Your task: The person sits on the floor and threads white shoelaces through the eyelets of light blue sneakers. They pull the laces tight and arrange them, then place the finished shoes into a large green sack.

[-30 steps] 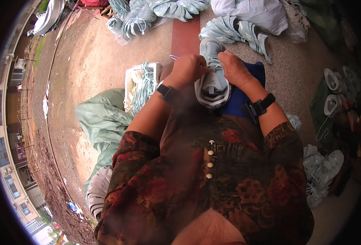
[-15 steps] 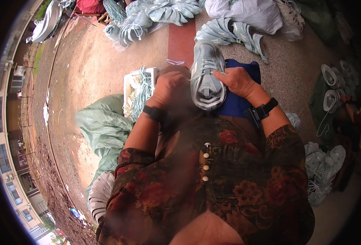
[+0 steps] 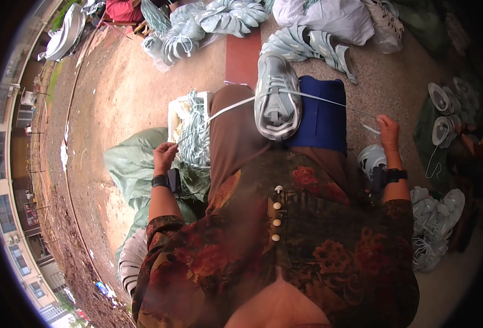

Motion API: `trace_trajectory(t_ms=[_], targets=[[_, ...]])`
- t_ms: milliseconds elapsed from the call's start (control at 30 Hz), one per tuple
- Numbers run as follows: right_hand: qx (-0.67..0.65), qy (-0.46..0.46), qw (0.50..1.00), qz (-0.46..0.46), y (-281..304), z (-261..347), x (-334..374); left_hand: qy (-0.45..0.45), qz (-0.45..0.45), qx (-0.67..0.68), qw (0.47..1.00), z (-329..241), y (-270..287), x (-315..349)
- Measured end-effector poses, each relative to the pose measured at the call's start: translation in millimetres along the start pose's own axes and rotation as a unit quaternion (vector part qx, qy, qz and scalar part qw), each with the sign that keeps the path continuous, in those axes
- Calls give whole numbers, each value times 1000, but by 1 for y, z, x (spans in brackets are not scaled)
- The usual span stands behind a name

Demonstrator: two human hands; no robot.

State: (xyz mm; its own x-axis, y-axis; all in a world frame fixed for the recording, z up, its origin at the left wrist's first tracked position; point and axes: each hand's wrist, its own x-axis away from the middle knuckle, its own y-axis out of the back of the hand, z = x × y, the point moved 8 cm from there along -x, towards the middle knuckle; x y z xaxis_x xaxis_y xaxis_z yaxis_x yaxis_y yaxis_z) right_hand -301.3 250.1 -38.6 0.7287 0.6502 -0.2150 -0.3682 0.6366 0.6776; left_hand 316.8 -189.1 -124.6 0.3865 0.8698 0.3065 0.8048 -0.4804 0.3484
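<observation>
A light grey-green sneaker upper (image 3: 276, 104) rests on my lap, partly over a blue cloth (image 3: 323, 117) on my right thigh. A pale shoelace (image 3: 233, 109) runs out from both sides of its lacing. Far out to the left, my left hand (image 3: 165, 155) pinches one end of the lace. My right hand (image 3: 388, 130) is closed on the other end, out to the right, with a short tail of lace hanging by the fingers. Both stretches look taut, and the upper's toe points away from me.
Beside my left leg stands a white basket (image 3: 173, 121) of loose laces, next to a green sack (image 3: 135, 158). Rows of stacked uppers (image 3: 233, 16) and a white bag (image 3: 329, 19) lie ahead. More laced uppers (image 3: 435, 221) are at my right. Another person's red sleeve (image 3: 122, 10) shows at far left.
My hands have moved apart from beside the upper, the left going down-left and the right going right. The lace is now drawn out to both sides.
</observation>
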Motion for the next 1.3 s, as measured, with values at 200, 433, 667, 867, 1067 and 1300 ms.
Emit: trace_trajectory(t_ms=[200,433,667,867,1067,1300], targets=[[43,-68,996,-44,45,-89,51,98,-13,62,993,77,27,29],[81,-110,990,-29,70,-148,93,179,-22,14,984,116,17,64],[74,-235,966,84,38,-166,84,166,2,6,986,84,-24,37],[-347,-226,869,269,-84,91,7,80,217,175,957,-109,-144,32],[-380,-36,903,197,-173,157,-50,-18,301,129,945,-214,-232,10],[-218,-40,968,115,-179,171,-50,-69,277,152,946,-207,-260,-6]])
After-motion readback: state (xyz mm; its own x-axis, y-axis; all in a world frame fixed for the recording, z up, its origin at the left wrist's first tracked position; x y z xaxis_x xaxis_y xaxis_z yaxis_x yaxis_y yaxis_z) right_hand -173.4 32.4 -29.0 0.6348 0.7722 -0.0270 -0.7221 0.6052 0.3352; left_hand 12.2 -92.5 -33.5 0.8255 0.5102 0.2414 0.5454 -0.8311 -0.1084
